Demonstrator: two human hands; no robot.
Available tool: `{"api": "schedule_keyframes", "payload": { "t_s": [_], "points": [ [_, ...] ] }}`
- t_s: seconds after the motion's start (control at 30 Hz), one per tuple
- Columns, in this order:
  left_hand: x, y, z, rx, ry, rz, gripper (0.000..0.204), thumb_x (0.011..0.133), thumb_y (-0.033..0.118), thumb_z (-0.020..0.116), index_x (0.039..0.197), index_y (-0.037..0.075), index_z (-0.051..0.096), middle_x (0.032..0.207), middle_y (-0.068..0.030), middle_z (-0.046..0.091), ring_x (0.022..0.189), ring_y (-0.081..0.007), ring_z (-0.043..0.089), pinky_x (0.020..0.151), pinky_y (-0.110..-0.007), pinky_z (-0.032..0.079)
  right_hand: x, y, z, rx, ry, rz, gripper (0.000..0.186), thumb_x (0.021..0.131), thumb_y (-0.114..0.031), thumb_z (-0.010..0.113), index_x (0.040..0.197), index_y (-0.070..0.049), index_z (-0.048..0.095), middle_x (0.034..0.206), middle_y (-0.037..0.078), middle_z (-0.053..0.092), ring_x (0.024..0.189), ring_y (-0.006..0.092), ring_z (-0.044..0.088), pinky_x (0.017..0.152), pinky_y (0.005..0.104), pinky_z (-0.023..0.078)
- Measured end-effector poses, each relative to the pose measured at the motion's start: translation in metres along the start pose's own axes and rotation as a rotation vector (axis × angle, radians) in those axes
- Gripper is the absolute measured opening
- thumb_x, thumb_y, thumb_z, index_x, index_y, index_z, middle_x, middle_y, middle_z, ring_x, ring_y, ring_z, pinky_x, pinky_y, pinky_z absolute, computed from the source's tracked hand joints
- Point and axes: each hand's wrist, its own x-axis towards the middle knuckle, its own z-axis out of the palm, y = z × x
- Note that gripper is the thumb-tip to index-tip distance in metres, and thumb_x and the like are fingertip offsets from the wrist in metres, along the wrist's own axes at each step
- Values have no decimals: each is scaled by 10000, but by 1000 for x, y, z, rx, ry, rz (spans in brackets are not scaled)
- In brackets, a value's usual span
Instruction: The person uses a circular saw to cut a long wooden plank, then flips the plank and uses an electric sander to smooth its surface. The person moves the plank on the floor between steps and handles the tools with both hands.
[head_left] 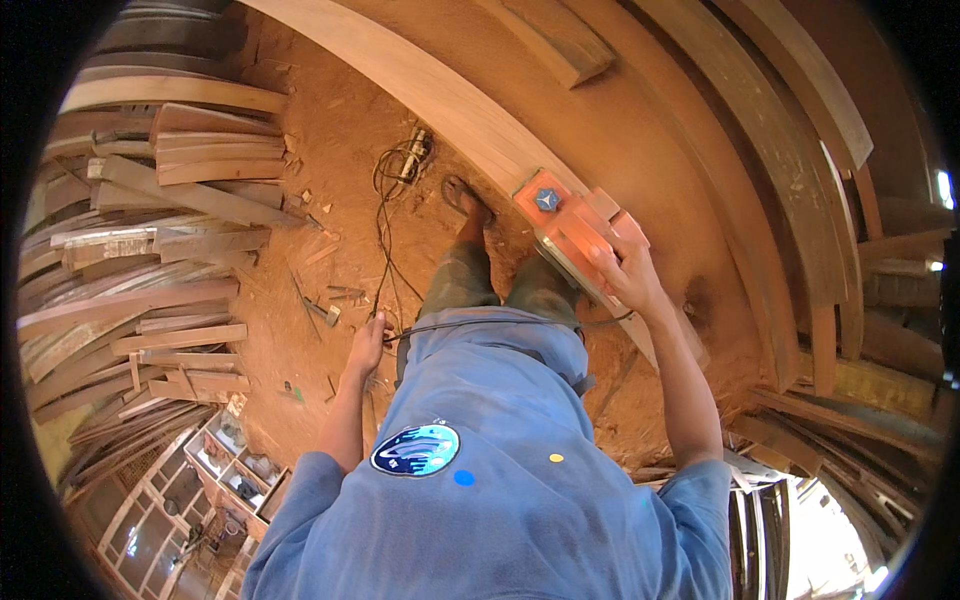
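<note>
An orange-red electric hand planer [578, 228] with a blue star-shaped knob rests on a long pale wooden plank [430, 85]. My right hand [628, 272] is wrapped round its rear handle. From the planer's back, a black power cord [470, 323] runs across the front of my shirt to my left side. There my left hand [371, 342] is closed on the cord, well away from the plank. Beyond that hand the cord trails over the ground toward a tangle of cable beside a pale socket block [412, 158].
Stacked boards [215, 160] line the left side. Long curved-looking beams [790, 170] lie at the right, and a short timber [560, 45] sits at the top. A hammer [325, 313] and wood scraps lie on the brown dirt floor [310, 240]. Wooden frames [165, 500] stand lower left.
</note>
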Motion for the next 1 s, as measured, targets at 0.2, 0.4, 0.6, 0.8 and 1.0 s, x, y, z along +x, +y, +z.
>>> {"api": "schedule_keyframes", "payload": {
  "t_s": [0.2,0.4,0.6,0.8,1.0],
  "points": [
    [9,-15,-26,-8,49,-27,736,1059,585,345,1009,-68,680,796,-179,676,747,-251,667,702,-348,530,60,-3,32,27,-37,63,480,1010,-439,597,861,13,664,582,-5,534,487,57,485,438,254,377],
    [13,-31,-41,-145,108,-109,731,1046,614,355,1009,-42,676,869,-183,681,787,-244,663,697,-345,536,130,-29,70,3,-38,25,448,1018,-395,603,871,22,674,578,-5,521,482,65,475,433,267,371],
    [17,-39,-50,-180,175,-137,778,1026,661,356,1034,-44,684,813,-168,679,759,-235,661,721,-359,530,189,-55,100,-5,-53,16,465,1015,-402,612,815,13,669,560,-3,517,481,68,461,434,274,361],
    [22,-24,-62,-168,160,-223,753,1039,618,372,1030,-65,690,955,-196,695,763,-255,679,709,-377,555,243,-65,128,17,-61,-77,506,1007,-432,624,742,-1,637,544,-4,513,484,57,454,428,268,348],
    [36,-17,-74,-213,167,-227,752,1038,617,377,1021,-68,686,955,-201,691,776,-254,677,717,-384,556,299,-79,159,-22,-78,-57,503,1004,-428,627,727,-9,627,539,-4,508,472,61,450,426,275,346]
  ]
}}
